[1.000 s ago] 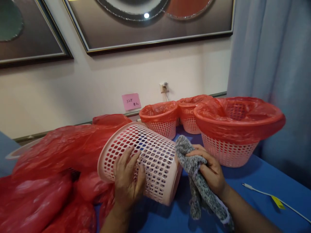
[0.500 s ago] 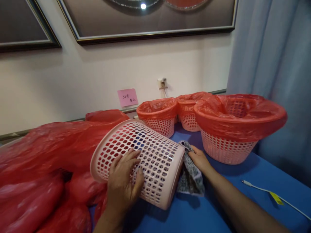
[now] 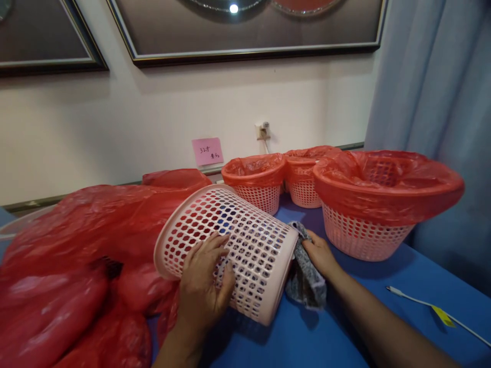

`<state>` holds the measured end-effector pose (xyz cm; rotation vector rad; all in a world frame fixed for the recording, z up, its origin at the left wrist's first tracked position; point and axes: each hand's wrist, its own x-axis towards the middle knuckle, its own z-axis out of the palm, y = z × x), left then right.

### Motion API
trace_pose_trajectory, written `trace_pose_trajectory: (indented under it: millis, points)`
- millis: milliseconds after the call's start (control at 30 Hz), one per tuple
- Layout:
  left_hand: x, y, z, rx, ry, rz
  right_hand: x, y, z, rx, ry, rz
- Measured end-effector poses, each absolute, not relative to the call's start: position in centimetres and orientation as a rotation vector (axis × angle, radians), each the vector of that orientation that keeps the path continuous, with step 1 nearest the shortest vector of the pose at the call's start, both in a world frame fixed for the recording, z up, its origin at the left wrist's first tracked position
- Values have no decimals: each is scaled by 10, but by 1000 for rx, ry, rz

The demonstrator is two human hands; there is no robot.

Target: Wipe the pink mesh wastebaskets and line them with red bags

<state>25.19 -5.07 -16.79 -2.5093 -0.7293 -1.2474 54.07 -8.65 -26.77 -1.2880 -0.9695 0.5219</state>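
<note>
A pale pink plastic wastebasket with a perforated wall is tilted on its side, its wide rim to the left and its base to the right. My left hand holds it by the near side, thumb and fingers apart against the holes. At the base, my right hand is closed on a grey speckled cloth, pressing its upper end against the basket's bottom. The rest of the cloth hangs down above the blue table. The fingertips of my right hand are partly hidden behind the cloth.
Several red plastic bags are heaped at the left. Behind stand two small pink baskets with red liners, and a wide lined basket at the right. A white cable lies on the blue table. A wall socket is behind.
The whole view has shifted slightly, so things appear a little further right. Both hands keep their places on the wastebasket and the cloth; the cloth's hanging part has swung slightly.
</note>
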Motion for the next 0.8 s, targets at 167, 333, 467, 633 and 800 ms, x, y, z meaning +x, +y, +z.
trace_pose_trajectory:
  millis: [167,333,467,633,800]
  points:
    - [253,-51,-170,-2491,-718,-1277,539,-85,-269,-1275,-987,443]
    - [254,-51,-170,-2489,-701,-1295,519,-133,-243,-1059,-1475,-269]
    - [254,-51,-169,-2494,-703,-1303,497,-159,-235,-656,-1945,-581]
    - [256,-52,-170,-2494,-707,-1268,507,-138,-244,-1032,-1456,-277]
    - [256,-50,-171,-2479,-731,-1259,538,-92,-263,-1363,-915,499]
